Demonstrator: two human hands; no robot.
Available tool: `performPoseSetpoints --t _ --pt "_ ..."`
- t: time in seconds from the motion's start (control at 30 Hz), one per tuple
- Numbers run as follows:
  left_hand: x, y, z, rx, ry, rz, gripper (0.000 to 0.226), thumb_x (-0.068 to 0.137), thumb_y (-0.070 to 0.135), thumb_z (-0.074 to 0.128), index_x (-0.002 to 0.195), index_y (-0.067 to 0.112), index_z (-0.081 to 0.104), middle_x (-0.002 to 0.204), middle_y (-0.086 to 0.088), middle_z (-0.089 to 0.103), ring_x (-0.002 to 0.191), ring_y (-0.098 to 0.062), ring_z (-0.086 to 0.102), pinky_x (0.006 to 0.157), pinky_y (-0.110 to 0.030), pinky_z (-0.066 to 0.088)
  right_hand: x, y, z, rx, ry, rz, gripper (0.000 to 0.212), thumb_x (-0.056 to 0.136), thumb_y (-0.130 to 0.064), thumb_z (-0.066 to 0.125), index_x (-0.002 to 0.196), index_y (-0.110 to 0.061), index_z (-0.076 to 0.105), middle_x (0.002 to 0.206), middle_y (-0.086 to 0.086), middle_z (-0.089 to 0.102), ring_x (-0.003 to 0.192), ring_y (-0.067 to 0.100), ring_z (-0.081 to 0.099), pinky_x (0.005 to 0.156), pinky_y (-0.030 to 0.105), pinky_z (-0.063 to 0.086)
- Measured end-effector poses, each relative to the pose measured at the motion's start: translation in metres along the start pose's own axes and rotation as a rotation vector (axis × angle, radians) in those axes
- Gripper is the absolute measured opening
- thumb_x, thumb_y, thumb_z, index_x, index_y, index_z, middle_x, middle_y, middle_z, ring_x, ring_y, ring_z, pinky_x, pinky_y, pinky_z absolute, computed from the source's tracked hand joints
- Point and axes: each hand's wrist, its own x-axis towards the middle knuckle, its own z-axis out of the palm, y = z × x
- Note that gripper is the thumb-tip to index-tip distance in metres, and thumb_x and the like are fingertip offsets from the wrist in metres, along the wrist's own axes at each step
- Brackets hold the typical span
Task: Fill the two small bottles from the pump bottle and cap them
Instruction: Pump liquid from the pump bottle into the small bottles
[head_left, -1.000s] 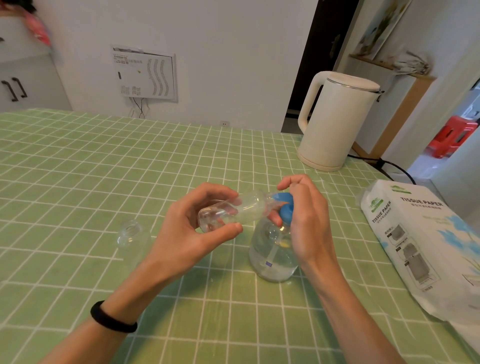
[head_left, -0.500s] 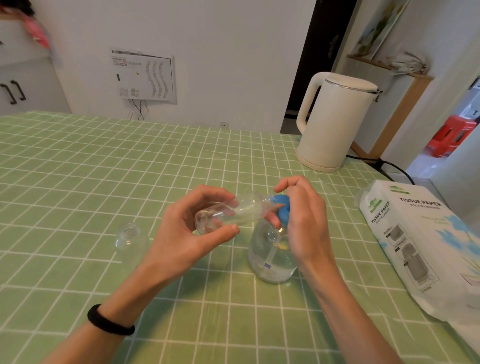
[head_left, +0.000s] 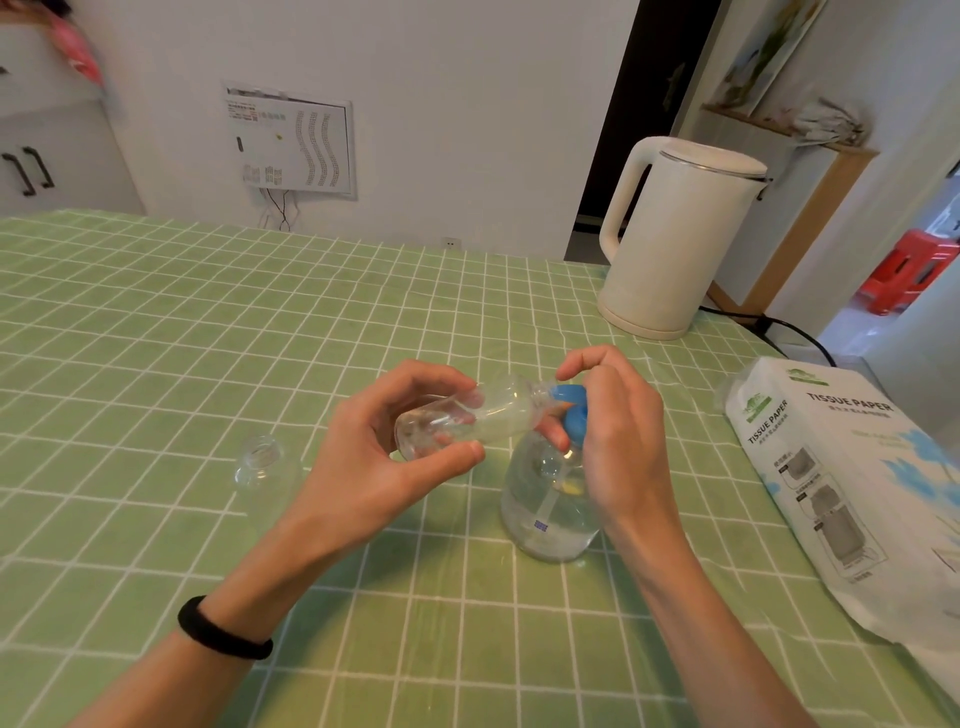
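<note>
The left hand (head_left: 374, 467) pinches a small clear bottle (head_left: 467, 421), tipped on its side. Its mouth is at the blue pump top (head_left: 574, 415) of the round see-through pump bottle (head_left: 550, 509), which stands on the green checked cloth (head_left: 156, 338). The right hand (head_left: 618, 447) curls round that smooth top, and at nine o'clock from the left hand the other small bottle (head_left: 262, 470) stands open.

A green tablecloth with a white grid (head_left: 156, 338) covers the table. The clear plastic pump bottle (head_left: 550, 504) has a blue pump head (head_left: 574, 413). The plastic kettle (head_left: 670, 244) is cream.
</note>
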Motion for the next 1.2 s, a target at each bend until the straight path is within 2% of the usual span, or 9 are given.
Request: performPoseSetpoints --t 0.2,0.3,0.4,0.5,0.6,0.7,0.8,1.03,1.2 --pt "0.0010 0.0020 -0.0008 0.007 0.011 0.006 0.041 0.077 0.023 0.085 0.116 0.024 0.072 0.117 -0.003 0.077 0.104 -0.024 0.076 0.087 -0.041 0.065 0.0006 0.0018 0.0000 0.017 -0.011 -0.003 0.038 0.102 -0.034 0.041 0.078 -0.007 0.053 0.060 0.006 0.050 0.056 0.016 0.051 0.060 0.032 0.044" --pt "0.0016 0.0029 -0.0001 0.000 0.013 0.007 0.042 0.076 0.021 0.086 0.116 0.019 0.071 0.115 -0.003 0.078 0.104 -0.024 0.076 0.087 -0.040 0.064 0.0006 0.0024 0.0003 0.028 -0.009 0.011 0.040 0.103 -0.030 0.042 0.070 -0.009 0.052 0.057 0.007 0.050 0.057 0.016 0.052 0.062 0.033 0.045" --pt "0.0019 0.0032 0.0005 -0.004 0.006 -0.002 0.043 0.077 0.015 0.087 0.116 0.017 0.070 0.115 -0.002 0.078 0.102 -0.022 0.076 0.085 -0.036 0.064 0.0012 0.0029 -0.0005 0.021 -0.012 -0.023 0.045 0.100 -0.024 0.041 0.066 0.004 0.047 0.053 0.008 0.049 0.055 0.016 0.050 0.061 0.029 0.044" --pt "0.0009 0.0040 0.0016 -0.010 0.002 -0.008 0.042 0.075 0.021 0.086 0.115 0.018 0.071 0.114 0.000 0.078 0.101 -0.020 0.076 0.084 -0.034 0.064 0.0003 0.0022 -0.0006 0.010 -0.034 -0.035 0.046 0.095 -0.025 0.040 0.067 0.012 0.045 0.053 0.011 0.048 0.054 0.015 0.048 0.060 0.033 0.042" --pt "0.0006 0.0035 0.0025 -0.027 0.000 -0.015 0.043 0.075 0.023 0.085 0.115 0.016 0.070 0.114 -0.002 0.078 0.105 -0.022 0.076 0.086 -0.036 0.064 -0.0006 0.0022 -0.0001 0.030 -0.021 0.000 0.047 0.096 -0.031 0.040 0.057 -0.005 0.049 0.052 0.008 0.049 0.055 0.016 0.049 0.062 0.040 0.042" --pt "0.0011 0.0023 0.0012 -0.012 0.003 -0.009 0.044 0.076 0.023 0.085 0.116 0.016 0.070 0.116 -0.004 0.077 0.106 -0.023 0.076 0.087 -0.041 0.065 -0.0003 0.0042 0.0002 -0.004 -0.004 -0.031 0.060 0.102 -0.040 0.036 0.046 -0.022 0.047 0.049 0.002 0.052 0.055 0.014 0.054 0.062 0.034 0.047" --pt "0.0018 0.0021 0.0002 -0.014 0.004 -0.010 0.044 0.076 0.023 0.086 0.117 0.017 0.070 0.116 -0.003 0.077 0.104 -0.023 0.076 0.087 -0.038 0.064 0.0008 0.0053 -0.0002 0.028 -0.002 -0.027 0.058 0.100 -0.037 0.037 0.047 -0.019 0.048 0.048 0.001 0.051 0.055 0.010 0.057 0.061 0.022 0.049" --pt "0.0000 0.0032 0.0034 -0.021 -0.003 -0.009 0.044 0.075 0.022 0.085 0.115 0.014 0.070 0.115 0.000 0.077 0.105 -0.020 0.076 0.087 -0.038 0.065 0.0006 0.0074 -0.0016 0.044 -0.031 -0.038 0.047 0.094 -0.026 0.039 0.055 -0.001 0.044 0.049 0.002 0.050 0.052 0.009 0.053 0.058 0.022 0.045" --pt "-0.0003 0.0032 0.0026 -0.017 -0.002 -0.010 0.044 0.076 0.023 0.085 0.117 0.017 0.070 0.116 -0.002 0.077 0.105 -0.023 0.076 0.088 -0.036 0.064 -0.0003 0.0089 -0.0018 0.035 -0.013 -0.040 0.057 0.100 -0.036 0.036 0.046 -0.023 0.048 0.050 0.002 0.052 0.054 0.007 0.058 0.062 0.021 0.048"
